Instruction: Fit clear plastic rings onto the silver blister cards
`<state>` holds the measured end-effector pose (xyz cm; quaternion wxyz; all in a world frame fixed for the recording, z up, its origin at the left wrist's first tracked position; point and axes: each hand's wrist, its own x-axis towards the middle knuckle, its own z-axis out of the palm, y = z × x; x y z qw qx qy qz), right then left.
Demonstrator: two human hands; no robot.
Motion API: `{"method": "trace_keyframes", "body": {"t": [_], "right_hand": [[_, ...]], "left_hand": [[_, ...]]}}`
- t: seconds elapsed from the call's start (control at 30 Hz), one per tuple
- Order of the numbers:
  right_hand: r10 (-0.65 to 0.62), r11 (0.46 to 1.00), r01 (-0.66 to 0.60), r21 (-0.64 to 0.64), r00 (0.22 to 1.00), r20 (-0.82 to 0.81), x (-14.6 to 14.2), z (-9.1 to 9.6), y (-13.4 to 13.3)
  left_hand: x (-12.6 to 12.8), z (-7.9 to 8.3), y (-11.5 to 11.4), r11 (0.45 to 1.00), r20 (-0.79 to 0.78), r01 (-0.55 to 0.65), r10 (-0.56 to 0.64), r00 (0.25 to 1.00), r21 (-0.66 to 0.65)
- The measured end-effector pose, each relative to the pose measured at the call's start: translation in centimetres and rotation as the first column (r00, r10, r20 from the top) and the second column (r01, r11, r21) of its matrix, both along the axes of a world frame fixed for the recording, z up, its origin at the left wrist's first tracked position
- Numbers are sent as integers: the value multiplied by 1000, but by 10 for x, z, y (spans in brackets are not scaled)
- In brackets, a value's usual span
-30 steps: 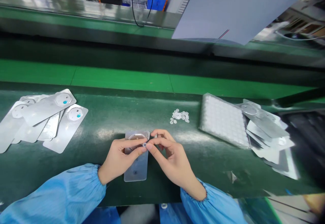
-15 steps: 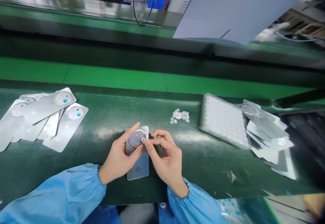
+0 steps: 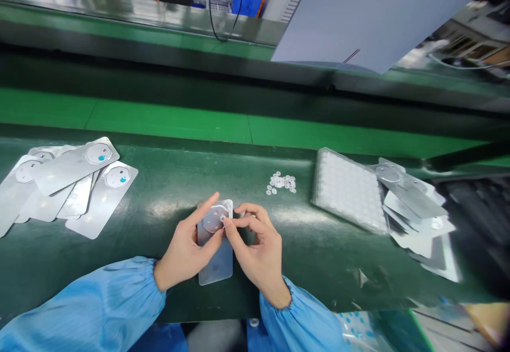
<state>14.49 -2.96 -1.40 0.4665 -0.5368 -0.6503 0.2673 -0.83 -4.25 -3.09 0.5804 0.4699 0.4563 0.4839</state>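
A silver rectangular metal plate (image 3: 215, 267) with an octagonal recess near its far end lies in front of me. My left hand (image 3: 190, 243) grips its left side, thumb near the recess and index finger stretched along the edge. My right hand (image 3: 257, 245) pinches a small white ring-like piece (image 3: 222, 217) against the right part of the recess; the fingertips partly cover it. Beyond my right hand, several small clear-white round pieces (image 3: 281, 182) lie in a loose group on the green work surface (image 3: 167, 171).
Silver plates (image 3: 95, 203), some with blue dots, overlap at the left. At the right stands a clear tray (image 3: 348, 190) of white parts, beside another pile of plates (image 3: 418, 203). A grey-white panel (image 3: 334, 17) hangs at the upper right.
My right fingertips have moved slightly left and closer over the white piece, covering more of it. My left hand and the plate stay nearly where they were.
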Motion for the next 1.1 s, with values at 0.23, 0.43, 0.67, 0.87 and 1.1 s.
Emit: {"method": "trace_keyframes", "body": {"t": [0.23,0.43,0.67,0.87,1.1], "right_hand": [[134,955,-152,-256,987,-88,15,13,14],[222,842,-364,-398,907,-358,20,8,23],[337,728,-486,-484,868,-366,24,-7,6],[503,591,-573,-569,812,-296,14,-8,3],[466,594,-565,-572,822,-328,-15,17,92]], "left_hand": [[-2,9,-2,999,161,-32,37,986,-35],[-4,9,12,977,167,-41,77,983,-210],[-6,1,19,940,254,-37,129,959,-338],[-5,6,22,975,154,-59,93,984,-214],[-110,41,39,936,-279,-255,319,906,243]]}}
